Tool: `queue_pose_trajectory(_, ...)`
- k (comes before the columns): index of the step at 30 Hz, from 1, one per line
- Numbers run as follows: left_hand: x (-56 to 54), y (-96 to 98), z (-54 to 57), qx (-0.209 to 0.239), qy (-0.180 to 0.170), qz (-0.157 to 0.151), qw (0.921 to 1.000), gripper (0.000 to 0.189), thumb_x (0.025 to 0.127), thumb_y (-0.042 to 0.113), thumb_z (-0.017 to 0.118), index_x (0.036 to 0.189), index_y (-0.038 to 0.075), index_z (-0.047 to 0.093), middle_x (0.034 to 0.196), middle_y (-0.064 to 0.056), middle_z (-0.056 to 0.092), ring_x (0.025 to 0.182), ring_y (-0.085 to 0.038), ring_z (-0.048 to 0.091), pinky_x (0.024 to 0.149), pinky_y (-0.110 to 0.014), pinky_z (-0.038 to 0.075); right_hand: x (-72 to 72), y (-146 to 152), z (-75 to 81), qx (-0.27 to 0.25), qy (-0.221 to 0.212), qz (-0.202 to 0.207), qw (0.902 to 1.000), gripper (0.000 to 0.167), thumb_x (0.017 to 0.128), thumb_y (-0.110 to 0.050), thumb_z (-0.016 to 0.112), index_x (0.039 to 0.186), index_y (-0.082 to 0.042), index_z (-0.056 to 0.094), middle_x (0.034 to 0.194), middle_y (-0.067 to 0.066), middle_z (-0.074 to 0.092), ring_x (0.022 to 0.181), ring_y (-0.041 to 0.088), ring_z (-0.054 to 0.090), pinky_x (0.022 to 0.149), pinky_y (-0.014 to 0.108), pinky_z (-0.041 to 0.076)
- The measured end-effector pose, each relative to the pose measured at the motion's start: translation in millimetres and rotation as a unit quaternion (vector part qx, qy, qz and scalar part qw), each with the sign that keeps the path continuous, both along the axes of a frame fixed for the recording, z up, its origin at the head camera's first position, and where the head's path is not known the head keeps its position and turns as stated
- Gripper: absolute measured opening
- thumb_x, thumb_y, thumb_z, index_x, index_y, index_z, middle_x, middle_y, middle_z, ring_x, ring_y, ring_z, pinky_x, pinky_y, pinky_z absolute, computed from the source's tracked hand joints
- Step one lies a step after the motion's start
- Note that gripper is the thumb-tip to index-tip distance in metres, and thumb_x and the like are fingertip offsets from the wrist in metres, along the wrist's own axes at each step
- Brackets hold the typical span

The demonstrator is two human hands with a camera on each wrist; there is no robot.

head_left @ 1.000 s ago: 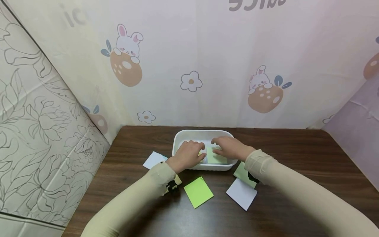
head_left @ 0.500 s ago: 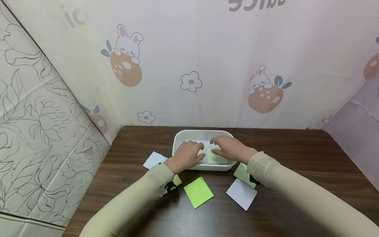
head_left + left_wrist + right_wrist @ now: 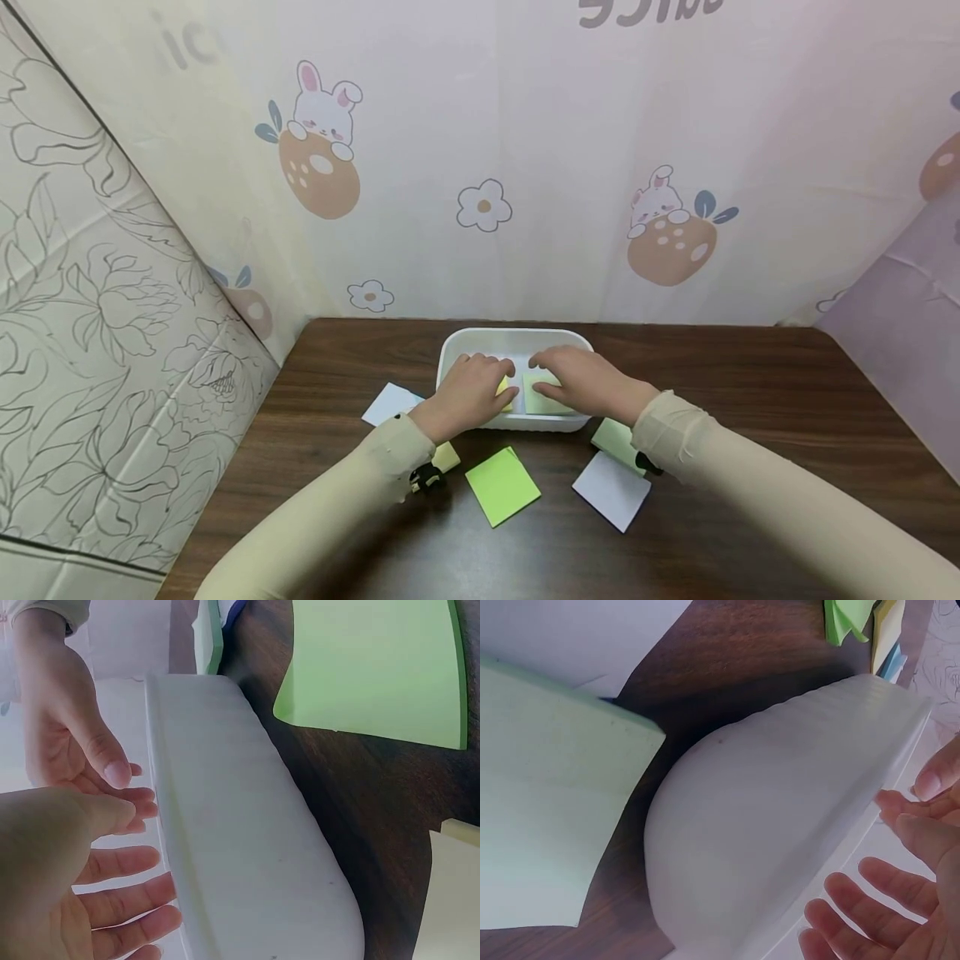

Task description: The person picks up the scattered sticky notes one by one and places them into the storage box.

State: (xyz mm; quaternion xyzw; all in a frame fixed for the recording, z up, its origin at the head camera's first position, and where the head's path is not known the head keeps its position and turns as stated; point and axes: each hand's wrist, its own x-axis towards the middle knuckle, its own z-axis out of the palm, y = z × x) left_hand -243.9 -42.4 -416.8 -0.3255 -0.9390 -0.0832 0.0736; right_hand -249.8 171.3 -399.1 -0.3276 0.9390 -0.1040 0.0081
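Observation:
My left hand (image 3: 474, 392) is over the left half of a white plastic tray (image 3: 517, 423), fingers loosely bent, with nothing seen in its grasp. Beneath it a yellow sticky-note pad (image 3: 507, 402) partly shows. My right hand (image 3: 588, 379) reaches in over the tray's right half, above a pale green sticky-note pad (image 3: 542, 398); contact with it cannot be made out. In the left wrist view my left fingers (image 3: 124, 900) are apart beside the tray wall (image 3: 225, 802). The right wrist view has my right fingers (image 3: 866, 915) spread and without any object.
On the dark wooden table (image 3: 742, 400) in front of the tray lie a bright green pad (image 3: 502, 487), a lilac-white pad (image 3: 611, 492) and a pale green pad (image 3: 621, 446). Left of it are a white-blue pad (image 3: 393, 404) and a yellow pad (image 3: 446, 457). A patterned curtain (image 3: 480, 125) stands behind.
Both hands stay over the tray with only slight shifts. The right fingertips move a little left, and the left hand draws back slightly, showing more of the yellow pad.

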Motion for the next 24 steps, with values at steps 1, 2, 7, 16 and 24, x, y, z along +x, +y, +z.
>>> queue_pose_trajectory(1, 0.7, -0.4, 0.5, 0.000, 0.001, 0.000, 1.0000, 0.025, 0.098, 0.033, 0.065, 0.112, 0.014, 0.072, 0.097, -0.003, 0.077, 0.089, -0.024, 0.071, 0.078, -0.042, 0.054, 1.1, -1, 0.3, -0.001, 0.001, 0.001, 1.0000, 0.034, 0.096, -0.024, 0.069, 0.123, -0.003, 0.067, 0.120, 0.012, 0.072, 0.112, 0.029, 0.068, 0.094, 0.046, 0.055)
queue_pose_trajectory(2, 1.3, -0.9, 0.8, 0.000, 0.002, 0.000, 1.0000, 0.025, 0.098, 0.033, 0.065, 0.112, 0.014, 0.072, 0.097, -0.003, 0.077, 0.089, -0.023, 0.071, 0.078, -0.042, 0.054, 2.3, -1, 0.7, -0.001, 0.002, 0.003, 1.0000, 0.034, 0.096, -0.024, 0.069, 0.123, -0.003, 0.067, 0.120, 0.012, 0.072, 0.112, 0.029, 0.068, 0.094, 0.046, 0.055)
queue_pose_trajectory(7, 4.5, -4.3, 2.4, 0.004, -0.001, 0.004, 1.0000, 0.026, 0.098, 0.034, 0.065, 0.112, 0.013, 0.072, 0.099, -0.003, 0.077, 0.091, -0.024, 0.070, 0.080, -0.042, 0.053, 8.4, -4, 2.5, -0.004, 0.006, 0.010, 0.9999, 0.035, 0.095, -0.024, 0.070, 0.123, -0.004, 0.067, 0.118, 0.012, 0.072, 0.111, 0.028, 0.068, 0.092, 0.046, 0.055)
queue_pose_trajectory(16, 10.6, -8.8, 6.7, 0.014, -0.006, -0.003, 0.9999, 0.028, 0.099, 0.033, 0.065, 0.113, 0.010, 0.071, 0.102, -0.003, 0.077, 0.092, -0.024, 0.070, 0.080, -0.042, 0.052, 15.7, -6, 3.5, -0.008, 0.014, 0.020, 0.9997, 0.034, 0.095, -0.024, 0.071, 0.124, -0.006, 0.067, 0.117, 0.011, 0.073, 0.107, 0.025, 0.068, 0.090, 0.044, 0.056)
queue_pose_trajectory(24, 14.2, -11.6, 7.0, 0.015, -0.009, -0.003, 0.9998, 0.028, 0.099, 0.033, 0.064, 0.115, 0.011, 0.070, 0.104, -0.002, 0.076, 0.095, -0.024, 0.069, 0.082, -0.041, 0.052, 21.1, -8, 5.2, -0.021, 0.008, 0.031, 0.9993, 0.034, 0.096, -0.023, 0.070, 0.124, -0.004, 0.067, 0.119, 0.011, 0.072, 0.109, 0.026, 0.068, 0.092, 0.044, 0.055)
